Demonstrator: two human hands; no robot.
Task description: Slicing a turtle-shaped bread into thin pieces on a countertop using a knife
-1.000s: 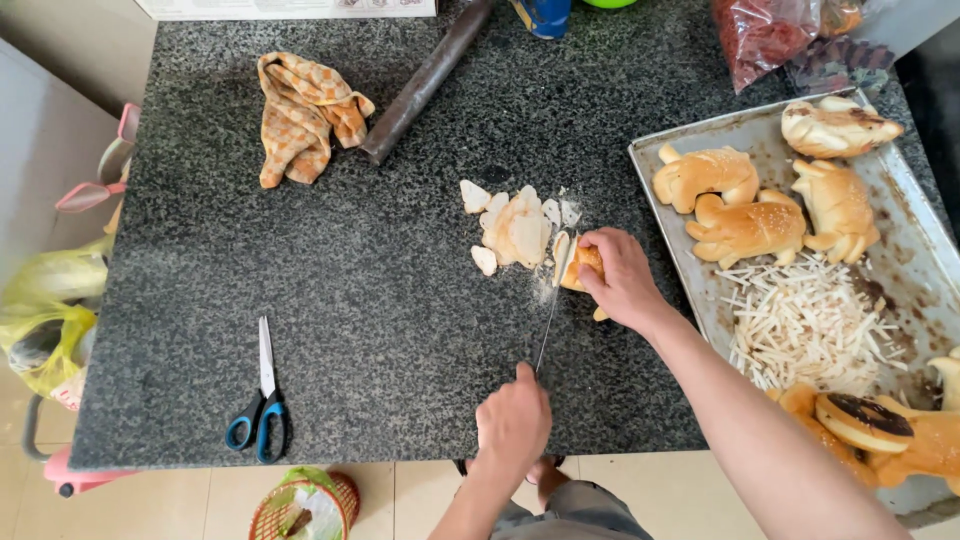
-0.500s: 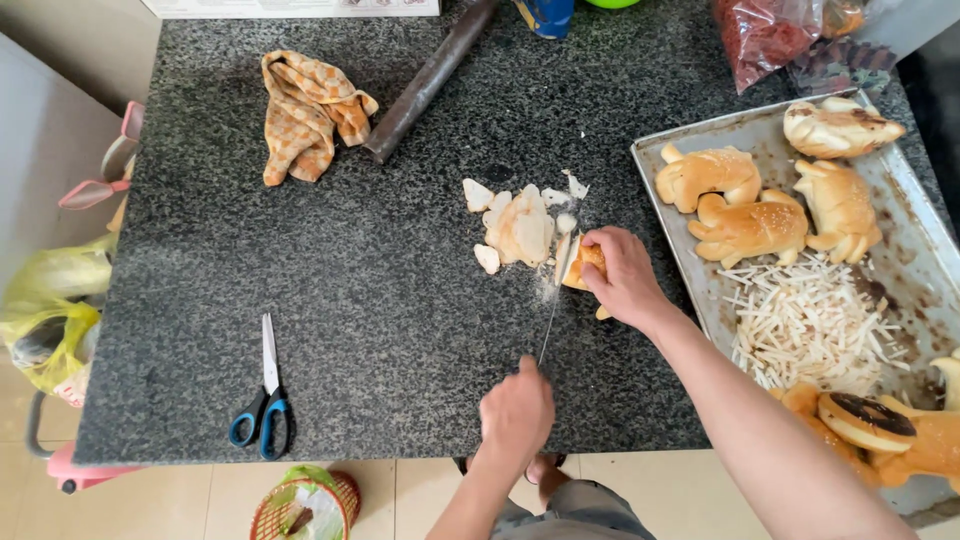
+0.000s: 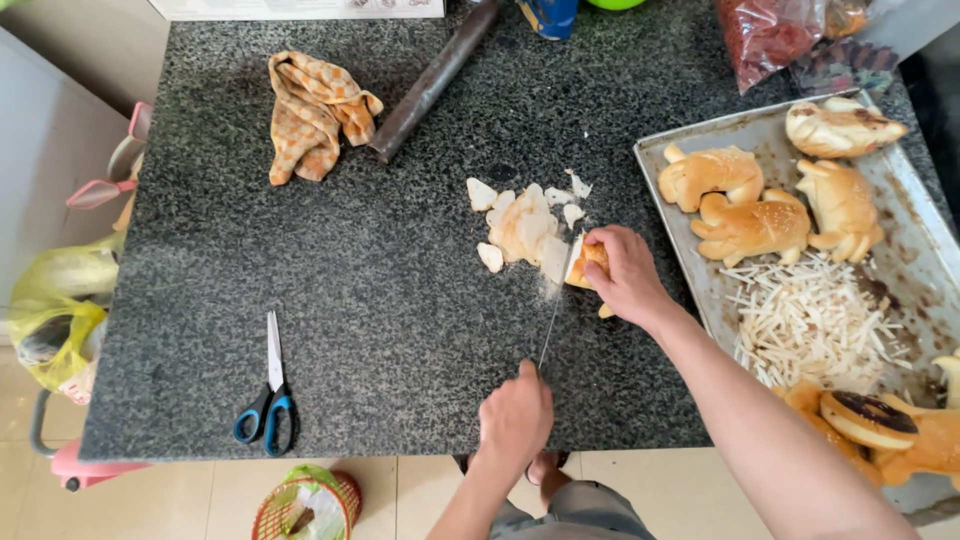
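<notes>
At frame centre, right hand pins bread piece; left hand grips knife. Keep fingertips curled clear of blade.

Open counter left of bread slices, scissors low, tray blocking right

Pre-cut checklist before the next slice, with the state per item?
1. Left hand grips the knife by its handle: ok.
2. Right hand pins the bread piece on the counter: ok.
3. Blade clear of the holding hand: cannot tell, they sit close.
4. Cut slices lie to the side of the blade: ok.
5. Scissors well away from the cutting spot: ok.
</notes>
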